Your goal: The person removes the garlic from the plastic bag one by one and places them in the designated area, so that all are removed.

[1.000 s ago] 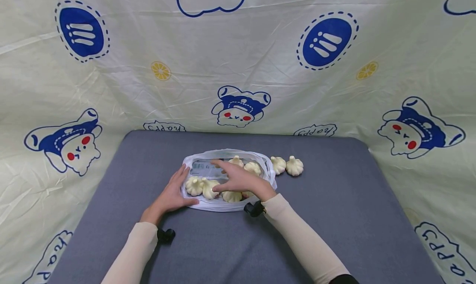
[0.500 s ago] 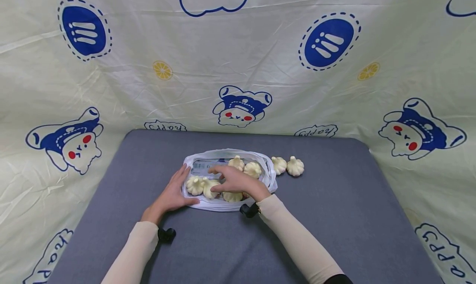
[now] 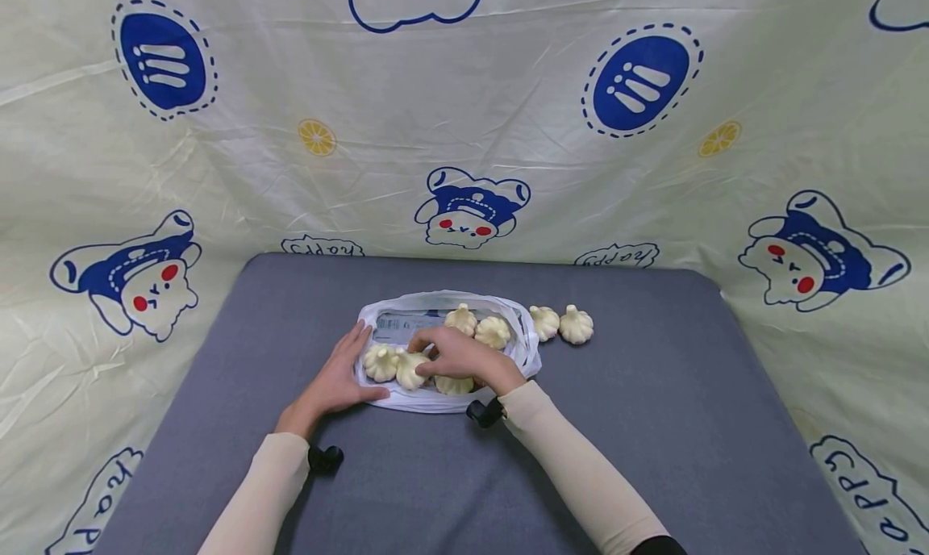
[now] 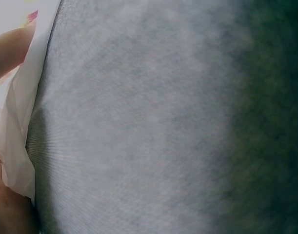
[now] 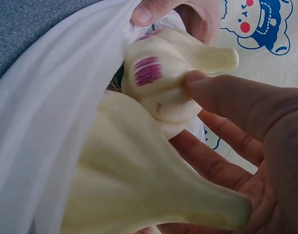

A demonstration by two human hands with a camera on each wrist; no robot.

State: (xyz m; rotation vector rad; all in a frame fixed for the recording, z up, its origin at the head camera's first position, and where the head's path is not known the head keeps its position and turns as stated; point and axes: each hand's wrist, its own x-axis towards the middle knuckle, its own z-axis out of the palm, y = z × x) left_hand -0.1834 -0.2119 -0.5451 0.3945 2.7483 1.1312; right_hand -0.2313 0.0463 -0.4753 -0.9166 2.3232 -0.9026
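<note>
A white plastic bag (image 3: 435, 299) lies with its mouth spread wide on the grey table, several garlic bulbs inside. At its left end my left hand (image 3: 337, 381) holds the rim, thumb along the front edge. My right hand (image 3: 464, 353) reaches into the bag; its thumb and fingers pinch a garlic bulb (image 3: 410, 370), also seen as a purple-streaked bulb (image 5: 153, 83) in the right wrist view. Beside that one sits another bulb (image 3: 380, 363). A nearer bulb (image 3: 453, 384) is partly hidden under my right hand. Two more bulbs (image 3: 493, 331) lie at the bag's back right.
Outside the bag, just past its right end, two garlic bulbs (image 3: 576, 326) stand side by side on the grey table (image 3: 653, 394). A patterned pale sheet (image 3: 537, 208) hangs behind and around the table.
My right hand has lowered slightly leftward, and its fingers have closed in on the garlic bulb at the bag's front left. The left hand stays at the rim.
</note>
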